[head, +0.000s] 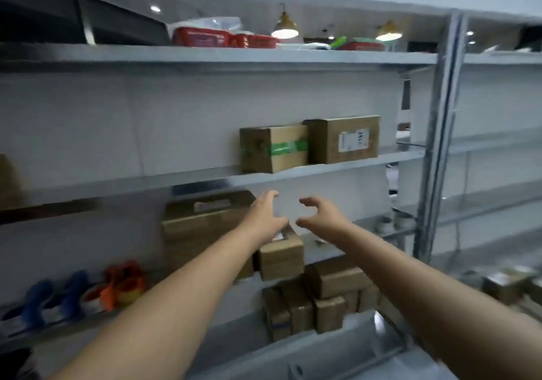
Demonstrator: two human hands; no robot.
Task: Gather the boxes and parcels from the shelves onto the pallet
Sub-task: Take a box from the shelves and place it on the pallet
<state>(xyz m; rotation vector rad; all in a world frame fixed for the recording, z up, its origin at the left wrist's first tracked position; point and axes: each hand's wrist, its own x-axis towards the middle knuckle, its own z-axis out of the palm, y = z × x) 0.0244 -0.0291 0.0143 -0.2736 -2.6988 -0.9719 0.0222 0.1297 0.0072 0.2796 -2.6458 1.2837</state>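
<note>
Two shelf boxes (273,148), unopened.

Left hand (265,214), right hand (318,215) raised, empty, fingers spread, below shelf (176,179) edge; green-taped box (274,148) touching labelled box (344,139) above.

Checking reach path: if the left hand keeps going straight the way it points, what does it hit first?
Probably the box with green tape: the left hand points up toward it, open and empty. Depth is unclear; the shelf edge below may come first.

Left hand (265,214), right hand (318,214) outstretched, empty
</note>
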